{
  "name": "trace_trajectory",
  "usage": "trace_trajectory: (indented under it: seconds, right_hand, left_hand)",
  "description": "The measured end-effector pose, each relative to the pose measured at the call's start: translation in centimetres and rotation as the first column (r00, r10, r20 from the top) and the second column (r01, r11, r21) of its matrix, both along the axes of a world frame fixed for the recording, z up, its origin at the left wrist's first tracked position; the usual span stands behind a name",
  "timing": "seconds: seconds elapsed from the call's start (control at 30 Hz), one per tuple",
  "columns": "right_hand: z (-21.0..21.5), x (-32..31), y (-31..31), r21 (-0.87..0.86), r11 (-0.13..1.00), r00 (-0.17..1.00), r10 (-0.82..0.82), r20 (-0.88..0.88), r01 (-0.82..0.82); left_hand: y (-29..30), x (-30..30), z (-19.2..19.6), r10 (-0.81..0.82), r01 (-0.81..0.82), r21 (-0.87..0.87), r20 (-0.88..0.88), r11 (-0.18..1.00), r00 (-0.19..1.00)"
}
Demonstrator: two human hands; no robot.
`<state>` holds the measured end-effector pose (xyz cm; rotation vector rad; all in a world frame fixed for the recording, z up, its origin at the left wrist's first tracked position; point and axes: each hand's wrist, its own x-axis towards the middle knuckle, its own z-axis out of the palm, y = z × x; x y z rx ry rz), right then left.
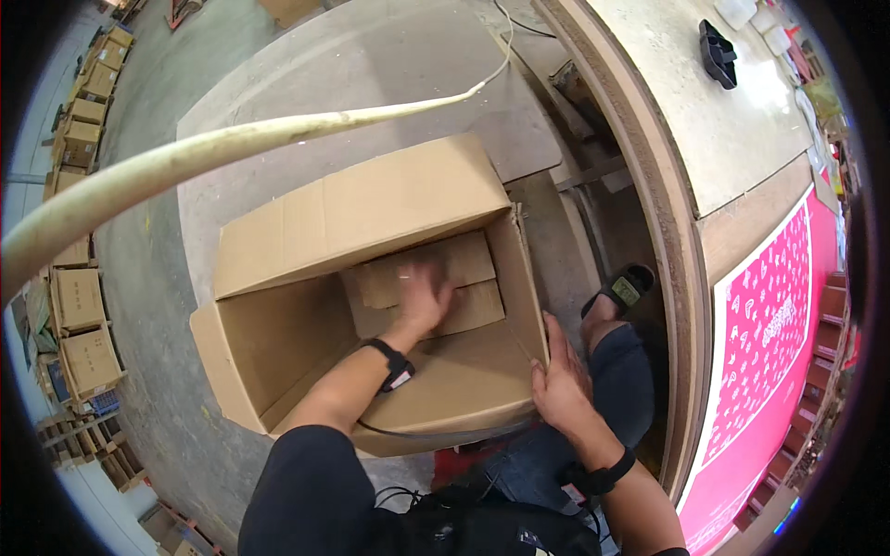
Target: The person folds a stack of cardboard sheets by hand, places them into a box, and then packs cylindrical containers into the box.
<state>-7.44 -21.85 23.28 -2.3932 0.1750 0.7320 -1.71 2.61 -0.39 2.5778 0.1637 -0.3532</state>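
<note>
A large open cardboard box (357, 208) lies in front of me, its opening toward me and its flaps folded outward. My left hand (425, 295) reaches deep inside, over the brown cardboard flaps (468, 259) at the box's bottom. Motion smears its fingers, so whether they hold anything cannot be made out. At the box's right edge, my right hand (561, 378) grips the wall, with the thumb on the inner side and the fingers outside. Both wrists wear black straps.
A pale hose-like pole (306, 130) crosses above the box. Under the box is a large grey board (399, 69). To the right runs a workbench (723, 130) with a black tray (718, 56) and a pink printed sheet (765, 324). Stacked cartons (82, 296) line the far left.
</note>
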Motion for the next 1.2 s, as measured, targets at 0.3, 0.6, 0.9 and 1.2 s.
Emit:
trace_trajectory:
  seconds: [0.3,0.6,0.9,1.2]
  right_hand:
    - [-0.6,-0.1,0.0,-0.006,1.000,1.000,-0.008,0.021,0.009]
    - [-0.6,-0.1,0.1,0.034,0.999,1.000,-0.006,0.007,0.006]
    - [-0.8,-0.4,-0.4,0.007,1.000,0.999,-0.018,0.034,0.018]
    - [-0.6,-0.2,0.2,0.068,0.997,0.997,-0.034,0.068,0.030]
  left_hand:
    - [12.8,-1.6,0.9,0.617,-0.795,-0.344,-0.503,0.500,0.606]
    - [13.1,-1.1,-5.2,0.569,-0.790,-0.360,-0.552,0.497,0.610]
    - [10.9,-0.7,-4.3,0.445,-0.846,-0.489,-0.722,0.212,0.529]
    - [11.3,1.1,-4.5,0.711,-0.760,-0.382,-0.294,0.526,0.639]
